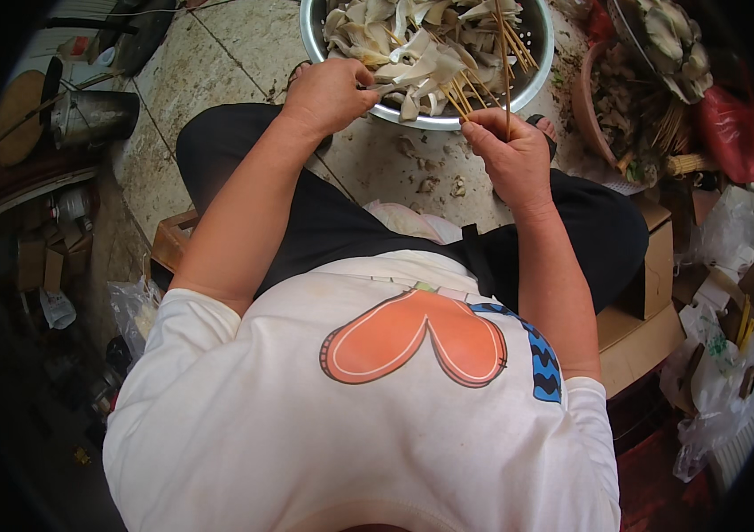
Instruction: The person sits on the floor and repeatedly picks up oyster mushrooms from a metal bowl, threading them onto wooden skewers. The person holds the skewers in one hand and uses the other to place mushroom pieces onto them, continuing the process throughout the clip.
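A round metal colander (545,63) on the tiled floor is heaped with torn oyster mushrooms (377,36). Several wooden skewers (504,60) stand or lean among them. My left hand (331,93) reaches over the colander's near left rim, thumb and forefinger together at the edge of a mushroom piece; whether it grips the piece is not plain. At the near right rim, my right hand (511,156) is closed around wooden skewers, one upright and others slanting into the mushrooms.
To the right stand a pink basin (583,113) with mushroom scraps and skewers, a second container of mushrooms (672,40), a red plastic bag (732,136) and cardboard boxes (657,266). A metal pot (94,118) is at the left. Scraps (426,183) lie on the floor between my legs.
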Available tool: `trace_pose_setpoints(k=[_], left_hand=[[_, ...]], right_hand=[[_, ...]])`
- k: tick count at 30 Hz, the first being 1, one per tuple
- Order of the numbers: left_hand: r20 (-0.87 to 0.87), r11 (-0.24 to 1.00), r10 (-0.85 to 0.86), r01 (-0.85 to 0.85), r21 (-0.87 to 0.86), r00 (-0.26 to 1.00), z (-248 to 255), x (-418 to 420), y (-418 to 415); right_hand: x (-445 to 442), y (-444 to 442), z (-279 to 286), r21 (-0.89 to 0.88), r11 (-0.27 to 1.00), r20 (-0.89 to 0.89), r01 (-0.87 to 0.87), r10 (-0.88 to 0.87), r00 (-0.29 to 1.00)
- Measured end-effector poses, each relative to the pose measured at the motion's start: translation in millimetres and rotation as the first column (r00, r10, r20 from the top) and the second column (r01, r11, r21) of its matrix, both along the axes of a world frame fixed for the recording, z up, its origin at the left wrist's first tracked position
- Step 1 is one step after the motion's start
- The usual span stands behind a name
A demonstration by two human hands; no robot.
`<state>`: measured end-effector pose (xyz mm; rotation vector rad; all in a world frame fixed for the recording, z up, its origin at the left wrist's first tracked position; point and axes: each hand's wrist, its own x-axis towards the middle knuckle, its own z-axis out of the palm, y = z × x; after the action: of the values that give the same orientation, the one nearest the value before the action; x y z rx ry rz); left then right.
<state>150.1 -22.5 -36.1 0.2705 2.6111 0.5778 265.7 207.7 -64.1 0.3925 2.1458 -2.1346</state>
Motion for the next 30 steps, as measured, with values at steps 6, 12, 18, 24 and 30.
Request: trace_pose_setpoints(k=[6,12,18,24,30], left_hand=[[-0.206,0.984,-0.136,0.109,-0.138,0.969,-14,4,2],[0.353,0.671,0.299,-0.458,0.583,0.887,-3,-21,-24],[0.617,0.214,0.315,-0.688,0.694,0.721,-10,-18,-24],[0.639,0.089,0.224,-0.668,0.738,0.736,-20,-17,-18],[0.633,0.082,0.232,-0.663,0.744,0.739,-17,-12,-13]], right_hand=[[2,-2,-2,0.002,1.000,-0.005,-0.013,0.013,1.000],[5,-2,9,-0.024,0.998,0.042,-0.062,0.063,0.997],[7,-5,10,-0.009,0.994,0.025,-0.111,0.112,0.993],[7,-5,10,-0.003,0.993,0.041,-0.116,0.116,0.992],[7,-8,13,0.012,0.994,0.050,-0.109,0.108,0.993]])
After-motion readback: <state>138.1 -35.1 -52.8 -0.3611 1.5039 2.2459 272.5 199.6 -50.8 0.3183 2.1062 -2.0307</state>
